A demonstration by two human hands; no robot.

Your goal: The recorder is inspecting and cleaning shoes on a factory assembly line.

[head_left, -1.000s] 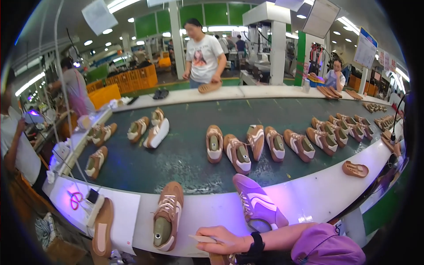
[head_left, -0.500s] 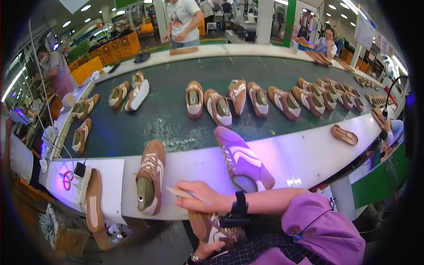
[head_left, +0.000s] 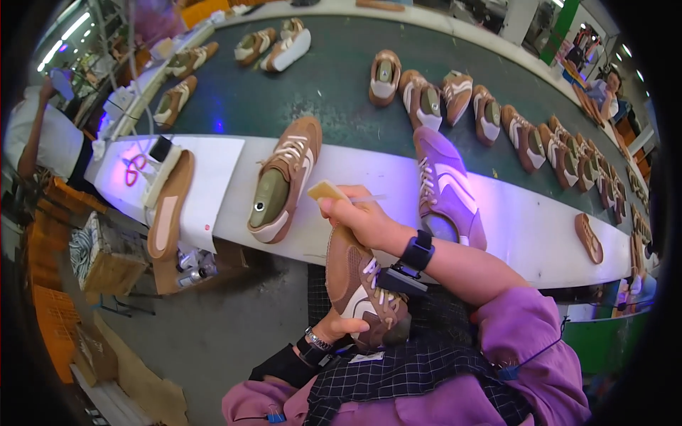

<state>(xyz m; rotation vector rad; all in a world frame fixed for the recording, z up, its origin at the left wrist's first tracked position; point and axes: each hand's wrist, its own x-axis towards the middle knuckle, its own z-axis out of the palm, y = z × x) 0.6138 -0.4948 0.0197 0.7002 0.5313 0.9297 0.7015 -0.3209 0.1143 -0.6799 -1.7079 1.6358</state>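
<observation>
The right hand [head_left: 359,219] covers the toe of the brown shoe [head_left: 362,295] held in the lap, while the left hand [head_left: 339,328] hides part of its side. The shoes along the conveyor's [head_left: 334,78] far right rim shrink and blur beyond telling apart.

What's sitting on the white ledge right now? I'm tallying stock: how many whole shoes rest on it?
2. A brown shoe lies left of the right hand; a purple shoe lies right of it. The left hand holds a third brown shoe below the ledge.
</observation>
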